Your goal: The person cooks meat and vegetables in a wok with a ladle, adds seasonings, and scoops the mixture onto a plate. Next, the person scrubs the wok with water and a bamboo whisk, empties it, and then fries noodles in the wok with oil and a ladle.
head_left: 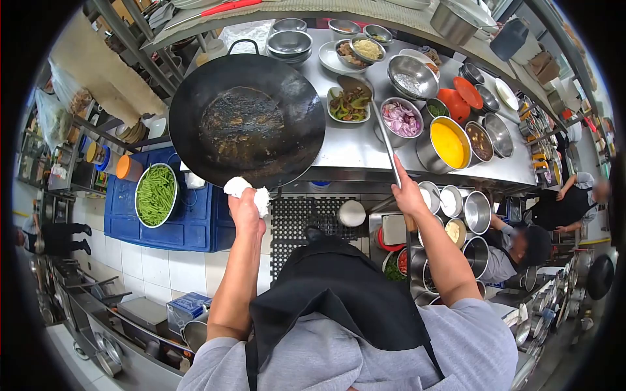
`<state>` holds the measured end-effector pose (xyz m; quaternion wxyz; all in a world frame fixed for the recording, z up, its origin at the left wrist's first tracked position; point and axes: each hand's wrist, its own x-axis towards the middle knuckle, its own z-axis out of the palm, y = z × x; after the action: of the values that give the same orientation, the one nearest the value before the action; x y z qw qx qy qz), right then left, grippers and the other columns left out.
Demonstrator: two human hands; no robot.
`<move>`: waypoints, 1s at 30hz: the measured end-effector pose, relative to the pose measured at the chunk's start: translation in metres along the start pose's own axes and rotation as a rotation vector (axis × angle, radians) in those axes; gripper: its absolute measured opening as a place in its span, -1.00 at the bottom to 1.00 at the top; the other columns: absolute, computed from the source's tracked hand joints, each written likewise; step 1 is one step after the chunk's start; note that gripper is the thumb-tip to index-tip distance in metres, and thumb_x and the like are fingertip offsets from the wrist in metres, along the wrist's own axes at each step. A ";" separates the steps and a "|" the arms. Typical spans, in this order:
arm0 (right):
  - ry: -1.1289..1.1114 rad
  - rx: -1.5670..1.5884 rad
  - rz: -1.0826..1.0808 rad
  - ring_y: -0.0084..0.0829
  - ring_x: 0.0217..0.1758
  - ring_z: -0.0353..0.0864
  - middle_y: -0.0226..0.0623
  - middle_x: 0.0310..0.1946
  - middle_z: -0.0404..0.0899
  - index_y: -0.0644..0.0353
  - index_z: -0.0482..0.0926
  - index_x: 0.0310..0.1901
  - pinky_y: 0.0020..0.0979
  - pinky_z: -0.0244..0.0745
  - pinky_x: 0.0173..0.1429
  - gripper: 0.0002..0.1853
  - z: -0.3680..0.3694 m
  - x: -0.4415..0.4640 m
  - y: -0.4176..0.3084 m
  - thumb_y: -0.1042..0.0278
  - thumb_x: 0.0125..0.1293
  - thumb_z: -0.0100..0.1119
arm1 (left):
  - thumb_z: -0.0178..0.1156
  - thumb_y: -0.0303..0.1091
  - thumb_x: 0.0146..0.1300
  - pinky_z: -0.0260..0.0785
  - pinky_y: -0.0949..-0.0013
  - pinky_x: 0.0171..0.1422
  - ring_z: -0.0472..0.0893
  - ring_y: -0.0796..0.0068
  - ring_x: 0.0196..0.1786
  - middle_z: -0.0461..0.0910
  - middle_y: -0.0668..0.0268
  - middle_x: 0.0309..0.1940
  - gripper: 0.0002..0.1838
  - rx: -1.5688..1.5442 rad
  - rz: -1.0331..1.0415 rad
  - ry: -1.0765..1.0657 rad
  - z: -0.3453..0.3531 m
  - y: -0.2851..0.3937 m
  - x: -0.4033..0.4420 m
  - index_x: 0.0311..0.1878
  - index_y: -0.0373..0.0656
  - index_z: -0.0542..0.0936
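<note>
My left hand (245, 210) is closed round a white cloth (262, 201) at the near rim of a large black wok (244, 124). Dark residue coats the wok's inside, which holds no food. My right hand (409, 195) grips the handle of a long metal ladle (386, 144). The ladle's bowl rests over a square white dish of green peppers and dark pieces (345, 109). Just right of the ladle is a metal bowl of chopped red onion (400, 120). Beside that stands a pot of yellow liquid (450, 144).
A bowl of green beans (156, 194) sits on a blue chest (124, 225) at the left. Metal bowls (289, 43) line the counter's back. A loaded shelf (313, 12) crosses above. Containers (477, 212) stand below right, near two people (521, 251) (566, 210). Another person (62, 238) is far left.
</note>
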<state>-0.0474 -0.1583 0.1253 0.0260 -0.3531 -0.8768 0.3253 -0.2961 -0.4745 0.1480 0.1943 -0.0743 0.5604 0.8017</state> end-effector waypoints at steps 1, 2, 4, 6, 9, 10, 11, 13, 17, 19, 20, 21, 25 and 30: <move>0.007 0.019 0.004 0.28 0.17 0.54 0.33 0.09 0.56 -0.34 -0.19 0.61 -0.01 0.42 0.31 -0.06 -0.002 -0.001 -0.003 0.49 0.33 0.07 | 0.02 -0.62 0.12 0.36 0.41 -0.40 0.48 0.58 -0.48 0.42 0.44 -0.43 -0.81 0.000 0.005 -0.004 0.000 0.001 0.001 -0.24 -0.08 0.41; 0.011 0.038 0.013 0.27 0.20 0.53 0.32 0.12 0.55 -0.34 -0.18 0.61 -0.03 0.41 0.32 -0.06 -0.003 -0.004 -0.005 0.50 0.33 0.07 | 0.02 -0.62 0.12 0.37 0.41 -0.39 0.49 0.58 -0.47 0.42 0.44 -0.43 -0.81 0.002 0.006 -0.009 0.001 0.002 0.002 -0.24 -0.08 0.41; -0.067 0.144 0.052 0.23 0.27 0.49 0.28 0.21 0.50 -0.34 -0.16 0.61 -0.07 0.39 0.36 -0.07 -0.014 -0.002 -0.007 0.51 0.32 0.07 | 0.02 -0.62 0.12 0.37 0.40 -0.38 0.49 0.58 -0.46 0.43 0.44 -0.42 -0.81 0.005 0.004 -0.005 0.003 0.001 0.002 -0.24 -0.08 0.42; -0.088 0.196 0.068 0.20 0.34 0.44 0.24 0.30 0.44 -0.33 -0.12 0.61 -0.12 0.36 0.39 -0.08 -0.021 0.000 -0.010 0.51 0.32 0.08 | 0.02 -0.61 0.13 0.38 0.40 -0.37 0.50 0.58 -0.45 0.43 0.44 -0.41 -0.81 0.005 0.008 0.015 0.006 0.000 0.006 -0.23 -0.08 0.42; -0.081 0.201 0.043 0.21 0.36 0.42 0.24 0.32 0.42 -0.32 -0.10 0.61 -0.13 0.35 0.39 -0.09 -0.026 -0.001 -0.008 0.51 0.32 0.09 | 0.02 -0.62 0.13 0.38 0.40 -0.36 0.50 0.58 -0.44 0.43 0.43 -0.40 -0.81 0.007 -0.002 0.008 0.007 0.000 0.009 -0.23 -0.09 0.42; -0.077 0.184 0.024 0.22 0.34 0.43 0.25 0.30 0.43 -0.31 -0.09 0.61 -0.11 0.37 0.38 -0.09 -0.028 -0.001 -0.006 0.51 0.32 0.09 | 0.02 -0.62 0.13 0.37 0.40 -0.36 0.50 0.58 -0.44 0.43 0.43 -0.40 -0.81 -0.008 0.008 0.003 0.009 -0.001 0.009 -0.23 -0.09 0.41; -0.080 0.156 -0.004 0.24 0.30 0.46 0.26 0.25 0.47 -0.31 -0.09 0.60 -0.09 0.39 0.34 -0.09 -0.031 0.000 -0.002 0.51 0.32 0.09 | 0.01 -0.62 0.13 0.37 0.40 -0.36 0.50 0.58 -0.44 0.43 0.43 -0.40 -0.81 -0.022 0.019 -0.004 0.011 -0.002 0.010 -0.23 -0.09 0.41; -0.048 0.090 -0.057 0.27 0.20 0.52 0.30 0.14 0.53 -0.30 -0.09 0.60 -0.02 0.42 0.25 -0.10 -0.034 -0.001 -0.002 0.51 0.32 0.09 | 0.01 -0.62 0.13 0.37 0.40 -0.37 0.49 0.58 -0.44 0.42 0.44 -0.41 -0.81 -0.032 0.027 -0.011 0.015 0.000 0.012 -0.24 -0.08 0.41; 0.013 -0.003 -0.081 0.31 -0.03 0.60 0.30 -0.08 0.60 -0.30 -0.10 0.60 0.06 0.44 0.05 -0.09 -0.027 -0.020 -0.004 0.52 0.31 0.09 | 0.00 -0.63 0.13 0.36 0.41 -0.38 0.49 0.58 -0.46 0.41 0.44 -0.42 -0.81 -0.029 0.025 0.007 0.022 0.002 0.013 -0.26 -0.07 0.39; -0.092 -0.007 0.078 0.28 0.07 0.60 0.23 0.13 0.57 -0.28 -0.09 0.61 -0.02 0.45 0.17 -0.07 -0.032 -0.025 -0.015 0.56 0.30 0.08 | 0.00 -0.63 0.13 0.36 0.41 -0.40 0.49 0.58 -0.47 0.41 0.44 -0.43 -0.82 -0.020 0.028 0.007 0.027 0.002 0.016 -0.27 -0.07 0.39; -0.134 0.013 0.068 0.30 0.14 0.56 0.25 0.03 0.62 -0.28 -0.09 0.61 -0.01 0.42 0.20 -0.08 -0.039 -0.021 -0.012 0.56 0.30 0.08 | 0.00 -0.63 0.13 0.36 0.42 -0.41 0.49 0.58 -0.48 0.41 0.43 -0.43 -0.82 -0.018 0.026 0.010 0.028 0.001 0.020 -0.27 -0.07 0.39; -0.135 0.001 0.057 0.29 0.13 0.57 0.24 0.07 0.60 -0.28 -0.09 0.61 -0.02 0.43 0.20 -0.08 -0.041 -0.020 -0.010 0.56 0.30 0.08 | 0.00 -0.62 0.13 0.37 0.42 -0.42 0.50 0.57 -0.48 0.41 0.43 -0.44 -0.82 -0.016 0.026 0.019 0.026 -0.001 0.022 -0.27 -0.07 0.39; -0.176 0.119 -0.168 0.19 0.33 0.46 0.06 0.41 0.37 -0.21 -0.06 0.61 -0.13 0.38 0.34 -0.09 -0.045 -0.030 -0.017 0.55 0.29 0.08 | 0.02 -0.56 0.17 0.35 0.39 -0.55 0.54 0.51 -0.54 0.50 0.36 -0.46 -0.86 -0.074 -0.115 0.056 0.003 0.008 0.015 -0.23 -0.10 0.44; -0.562 0.005 -0.352 0.13 0.28 0.50 0.09 0.37 0.41 -0.14 0.03 0.60 -0.17 0.37 0.35 -0.13 -0.068 -0.001 -0.081 0.48 0.27 0.14 | 0.08 -0.43 0.23 0.44 0.41 -0.57 0.62 0.37 -0.50 0.52 0.23 -0.51 -0.89 -0.379 -0.279 0.096 -0.110 -0.018 -0.065 -0.19 -0.18 0.46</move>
<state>-0.0768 -0.1652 0.2269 -0.1604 -0.0928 -0.8965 0.4025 -0.2408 -0.5858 0.1142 0.2589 -0.2241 0.3927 0.8535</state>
